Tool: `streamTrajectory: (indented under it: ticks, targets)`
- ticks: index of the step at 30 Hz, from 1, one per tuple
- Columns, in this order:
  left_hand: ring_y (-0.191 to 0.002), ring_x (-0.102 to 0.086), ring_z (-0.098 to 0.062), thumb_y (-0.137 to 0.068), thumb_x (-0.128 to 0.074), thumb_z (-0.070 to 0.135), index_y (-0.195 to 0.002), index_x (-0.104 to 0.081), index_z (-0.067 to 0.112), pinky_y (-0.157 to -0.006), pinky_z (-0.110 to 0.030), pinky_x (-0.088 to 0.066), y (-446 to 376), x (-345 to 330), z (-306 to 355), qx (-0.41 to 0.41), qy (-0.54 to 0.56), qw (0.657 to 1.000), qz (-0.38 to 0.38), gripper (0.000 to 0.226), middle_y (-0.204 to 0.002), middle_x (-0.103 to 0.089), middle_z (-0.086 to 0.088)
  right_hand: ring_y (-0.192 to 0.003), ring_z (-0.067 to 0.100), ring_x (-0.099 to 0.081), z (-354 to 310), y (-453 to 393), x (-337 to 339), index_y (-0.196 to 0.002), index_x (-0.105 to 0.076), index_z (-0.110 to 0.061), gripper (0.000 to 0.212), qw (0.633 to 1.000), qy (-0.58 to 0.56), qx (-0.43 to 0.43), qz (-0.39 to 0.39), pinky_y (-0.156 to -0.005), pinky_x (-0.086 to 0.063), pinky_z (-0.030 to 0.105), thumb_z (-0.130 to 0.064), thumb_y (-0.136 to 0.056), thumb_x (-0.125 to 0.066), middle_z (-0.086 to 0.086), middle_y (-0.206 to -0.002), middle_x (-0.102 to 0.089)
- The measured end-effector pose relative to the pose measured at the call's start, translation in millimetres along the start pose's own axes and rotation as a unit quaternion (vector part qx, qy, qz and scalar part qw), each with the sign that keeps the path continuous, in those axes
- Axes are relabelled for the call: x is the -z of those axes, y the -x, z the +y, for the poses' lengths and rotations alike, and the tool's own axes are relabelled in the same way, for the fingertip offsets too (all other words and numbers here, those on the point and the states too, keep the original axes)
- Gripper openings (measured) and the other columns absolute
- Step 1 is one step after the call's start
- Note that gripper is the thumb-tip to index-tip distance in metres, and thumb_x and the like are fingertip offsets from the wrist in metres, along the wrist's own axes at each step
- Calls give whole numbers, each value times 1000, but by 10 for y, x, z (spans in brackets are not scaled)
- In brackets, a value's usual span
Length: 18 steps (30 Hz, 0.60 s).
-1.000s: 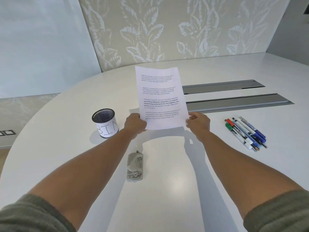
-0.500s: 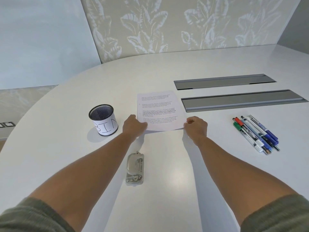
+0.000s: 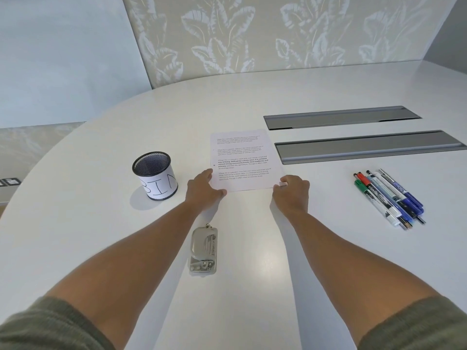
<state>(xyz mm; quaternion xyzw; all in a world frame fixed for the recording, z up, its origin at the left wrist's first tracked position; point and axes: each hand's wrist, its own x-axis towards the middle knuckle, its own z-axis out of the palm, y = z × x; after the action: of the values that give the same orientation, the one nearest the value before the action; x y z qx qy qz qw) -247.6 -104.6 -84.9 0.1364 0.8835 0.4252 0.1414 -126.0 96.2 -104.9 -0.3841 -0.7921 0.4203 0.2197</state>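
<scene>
- Nearest us lay the hole punch (image 3: 203,248).
- Our left hand (image 3: 202,190) and right hand (image 3: 292,192) pinched the near corners of the sheet (image 3: 242,157).
- It lay flat at the punch's 12 o'clock, mesh cup (image 3: 156,176) at its 9, pens (image 3: 389,195) at its 3.

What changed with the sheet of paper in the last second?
The printed sheet, held up in the air a second ago, has been lowered and now lies flat on the table. The left hand and right hand came down with it and still hold its near corners. The mesh cup marked BIN, the hole punch and the pens stayed put.
</scene>
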Motion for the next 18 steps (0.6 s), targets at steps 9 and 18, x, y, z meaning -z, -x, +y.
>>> streamTrajectory:
  ticks: [9,18]
  targets:
    - [-139,-44,-16,-84,-72,28,-151,-39,25,-112,-35,-37,-87,-8,-11,-13,-39,999,-7,74,-151,-49,6,-102,23,-64,58,17,-29,-109,-62,-16,22,1000,0,21,7,-89,-50,32,-18,-87,-60,-5,-106,-35]
    - [-130,-53,-20,-89,-67,30,-153,-35,26,-112,-39,-39,-56,7,-1,-12,-50,998,-21,73,-155,-43,5,-115,18,-57,95,27,-31,-124,-57,-15,38,1000,-14,21,8,-97,-48,35,-16,-86,-59,3,-128,-48]
